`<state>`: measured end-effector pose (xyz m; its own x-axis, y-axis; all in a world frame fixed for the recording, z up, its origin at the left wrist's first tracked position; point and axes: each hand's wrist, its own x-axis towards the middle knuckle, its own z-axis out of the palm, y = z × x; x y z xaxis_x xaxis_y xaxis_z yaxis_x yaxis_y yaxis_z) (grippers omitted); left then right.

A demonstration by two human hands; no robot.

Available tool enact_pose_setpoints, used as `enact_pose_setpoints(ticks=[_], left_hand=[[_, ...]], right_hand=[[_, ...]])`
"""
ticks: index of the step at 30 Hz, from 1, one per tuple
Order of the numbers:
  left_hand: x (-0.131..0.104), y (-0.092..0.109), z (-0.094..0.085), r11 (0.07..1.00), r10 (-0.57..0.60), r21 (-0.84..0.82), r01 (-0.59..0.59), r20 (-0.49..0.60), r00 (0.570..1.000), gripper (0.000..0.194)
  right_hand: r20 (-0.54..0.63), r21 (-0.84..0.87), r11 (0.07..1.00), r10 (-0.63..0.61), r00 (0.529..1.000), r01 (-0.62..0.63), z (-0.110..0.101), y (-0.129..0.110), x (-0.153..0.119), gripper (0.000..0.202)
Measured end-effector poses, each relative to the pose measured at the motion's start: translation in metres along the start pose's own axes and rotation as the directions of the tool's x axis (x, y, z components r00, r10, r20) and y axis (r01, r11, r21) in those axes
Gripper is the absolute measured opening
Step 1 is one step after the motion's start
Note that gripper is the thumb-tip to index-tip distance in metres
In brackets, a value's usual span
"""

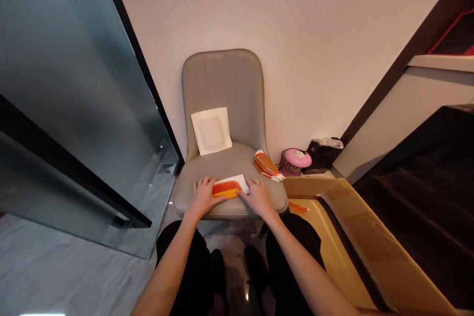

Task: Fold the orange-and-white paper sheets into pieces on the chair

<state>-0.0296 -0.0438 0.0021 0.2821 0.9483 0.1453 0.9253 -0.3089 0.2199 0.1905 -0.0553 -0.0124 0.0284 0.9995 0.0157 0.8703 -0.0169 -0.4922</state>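
Note:
A folded paper (228,187) with orange, yellow and white areas lies near the front of a grey chair seat (237,159). My left hand (202,196) grips its left end, thumb along the near edge. At the right end, my right hand (256,195) holds the paper with the thumb on its near side. Square white sheets (211,131) lean against the chair's backrest. Right of my right hand, a fanned stack of orange folded papers (267,165) rests at the seat's edge.
An open cardboard box (348,252) stands right of the chair, with an orange paper piece (298,207) inside. Behind it are a pink domed device (297,158) and a black box (323,156). A glass door (77,69) is on the left.

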Motion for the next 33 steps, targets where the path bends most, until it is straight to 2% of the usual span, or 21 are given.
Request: enact_pose_setpoints(ticks=[5,10,14,17,21,22,27,28,30,33], left_hand=[[-0.001,-0.001,0.003,1.0,0.002,-0.001,-0.002,-0.052,0.999,0.074],[-0.005,0.005,0.001,0.999,0.051,-0.007,-0.053,-0.125,0.991,0.06],[-0.005,0.011,-0.002,0.999,0.045,-0.004,-0.046,-0.122,0.991,0.048],[-0.005,0.011,-0.002,0.999,0.039,-0.015,-0.041,-0.125,0.991,0.036],[-0.007,0.01,-0.006,0.994,0.102,-0.016,-0.105,-0.142,0.985,0.005],[-0.009,0.01,-0.008,0.993,0.11,-0.013,-0.114,-0.16,0.981,0.003],[-0.015,0.019,-0.019,0.993,0.115,0.024,-0.113,-0.311,0.943,0.017],[-0.016,0.021,-0.02,0.992,0.127,0.031,-0.123,-0.319,0.939,0.017],[-0.021,0.024,-0.022,0.989,0.149,0.036,-0.145,-0.298,0.943,0.015],[-0.033,0.026,-0.023,0.988,0.156,0.025,-0.154,-0.228,0.961,0.008]], right_hand=[[-0.015,0.009,1.0,0.009,1.0,-0.009,0.002,0.002,0.0,0.049],[-0.072,0.105,0.994,0.003,0.997,0.005,0.009,0.009,0.003,0.048],[-0.126,0.217,0.976,-0.004,0.992,0.031,0.017,0.015,0.006,0.04],[-0.181,0.321,0.945,-0.005,0.983,0.064,0.02,0.018,0.008,0.046],[-0.179,0.373,0.923,-0.03,0.983,0.096,0.017,0.019,0.008,0.026],[-0.177,0.378,0.92,-0.037,0.983,0.103,0.015,0.018,0.007,0.021],[-0.253,0.387,0.891,-0.145,0.957,0.238,-0.004,0.014,0.002,0.018],[-0.231,0.39,0.879,-0.193,0.954,0.273,-0.008,0.014,0.001,0.018],[-0.114,0.412,0.85,-0.31,0.944,0.329,-0.014,0.016,-0.004,0.017],[0.051,0.444,0.815,-0.437,0.898,0.372,-0.021,0.021,-0.012,0.031]])
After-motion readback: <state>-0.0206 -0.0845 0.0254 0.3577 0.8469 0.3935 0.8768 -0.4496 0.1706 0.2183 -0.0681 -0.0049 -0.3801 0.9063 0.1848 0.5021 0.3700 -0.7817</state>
